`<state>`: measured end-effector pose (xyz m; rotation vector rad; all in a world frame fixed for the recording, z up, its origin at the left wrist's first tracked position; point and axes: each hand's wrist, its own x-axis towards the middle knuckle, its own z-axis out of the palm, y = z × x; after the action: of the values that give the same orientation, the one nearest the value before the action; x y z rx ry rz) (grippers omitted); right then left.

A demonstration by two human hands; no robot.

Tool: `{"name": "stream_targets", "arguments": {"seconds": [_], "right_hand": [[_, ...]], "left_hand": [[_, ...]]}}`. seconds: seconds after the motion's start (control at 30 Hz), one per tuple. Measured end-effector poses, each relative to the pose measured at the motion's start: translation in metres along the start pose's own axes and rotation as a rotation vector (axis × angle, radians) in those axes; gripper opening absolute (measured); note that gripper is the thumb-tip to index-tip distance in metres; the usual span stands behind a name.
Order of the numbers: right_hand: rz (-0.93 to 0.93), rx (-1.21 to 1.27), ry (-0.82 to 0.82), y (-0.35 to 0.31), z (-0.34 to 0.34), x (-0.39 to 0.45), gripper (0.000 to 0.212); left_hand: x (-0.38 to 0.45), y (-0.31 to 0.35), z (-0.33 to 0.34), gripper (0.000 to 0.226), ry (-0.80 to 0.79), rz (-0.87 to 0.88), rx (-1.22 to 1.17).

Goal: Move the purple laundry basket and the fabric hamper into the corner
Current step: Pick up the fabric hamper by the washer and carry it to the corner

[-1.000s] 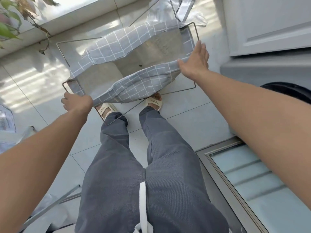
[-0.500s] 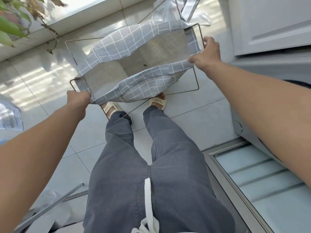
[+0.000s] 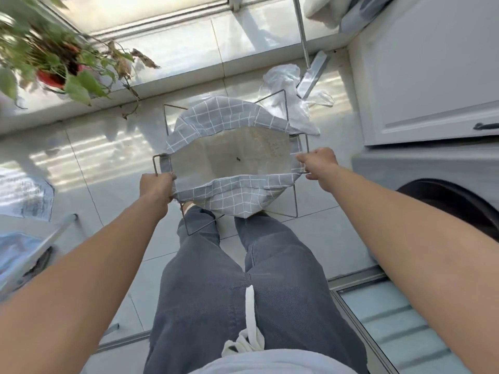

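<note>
The fabric hamper [image 3: 226, 122], grey cloth with a white grid on a thin wire frame, hangs open-mouthed in front of my legs, above the tiled floor. My left hand [image 3: 158, 186] is closed around the frame's left top bar. My right hand [image 3: 318, 164] grips the right top bar. The hamper's inside looks empty apart from a small dark speck. The purple laundry basket is not in view.
A white cabinet [image 3: 432, 76] and a washing machine [image 3: 445, 190] stand at the right. A mop [image 3: 310, 74] and a white plastic bag [image 3: 286, 82] lie in the far corner behind the hamper. A potted plant [image 3: 51, 66] sits on the window ledge at the left.
My right hand went from resting flat on the hamper's edge to gripping the right bar. The hamper now hangs squarer in both hands, and the view has tilted up to show the corner.
</note>
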<state>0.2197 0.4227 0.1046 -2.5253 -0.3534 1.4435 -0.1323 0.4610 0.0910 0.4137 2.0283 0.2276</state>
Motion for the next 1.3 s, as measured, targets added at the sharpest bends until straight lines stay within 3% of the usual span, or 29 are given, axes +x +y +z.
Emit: {"name": "stream_targets", "arguments": {"seconds": [0.07, 0.17, 0.27, 0.43, 0.57, 0.77, 0.87, 0.97, 1.2, 1.3], "right_hand": [[-0.038, -0.006, 0.002, -0.011, -0.002, -0.016, 0.023], [-0.115, -0.1, 0.019, -0.031, -0.01, -0.038, 0.029], [-0.197, -0.155, 0.005, -0.056, -0.015, -0.063, 0.039], [-0.329, -0.17, 0.006, -0.104, -0.008, -0.097, 0.025], [-0.349, -0.218, 0.102, -0.125, 0.003, -0.117, 0.034], [-0.429, -0.167, 0.282, -0.178, 0.018, -0.154, 0.039], [-0.483, -0.234, 0.345, -0.212, 0.039, -0.176, 0.037], [-0.544, -0.272, 0.397, -0.237, 0.071, -0.205, 0.044], [-0.741, -0.377, 0.323, -0.297, 0.153, -0.266, 0.033], [-0.827, -0.447, 0.259, -0.313, 0.183, -0.281, 0.037]], "left_hand": [[-0.012, 0.003, -0.012, 0.027, -0.007, -0.032, -0.125], [-0.03, 0.008, -0.034, 0.01, -0.007, -0.028, -0.26], [-0.042, 0.015, -0.062, 0.008, -0.015, -0.026, -0.353], [-0.046, 0.024, -0.106, 0.025, 0.063, -0.016, -0.445], [-0.045, 0.024, -0.144, 0.038, 0.153, -0.05, -0.475], [-0.029, 0.046, -0.225, 0.031, 0.268, -0.013, -0.593], [-0.014, 0.05, -0.268, 0.047, 0.339, -0.05, -0.62], [0.0, 0.045, -0.303, 0.048, 0.369, -0.079, -0.644], [0.015, 0.013, -0.393, 0.052, 0.409, -0.134, -0.644], [0.015, -0.009, -0.424, 0.054, 0.451, -0.152, -0.634]]}}
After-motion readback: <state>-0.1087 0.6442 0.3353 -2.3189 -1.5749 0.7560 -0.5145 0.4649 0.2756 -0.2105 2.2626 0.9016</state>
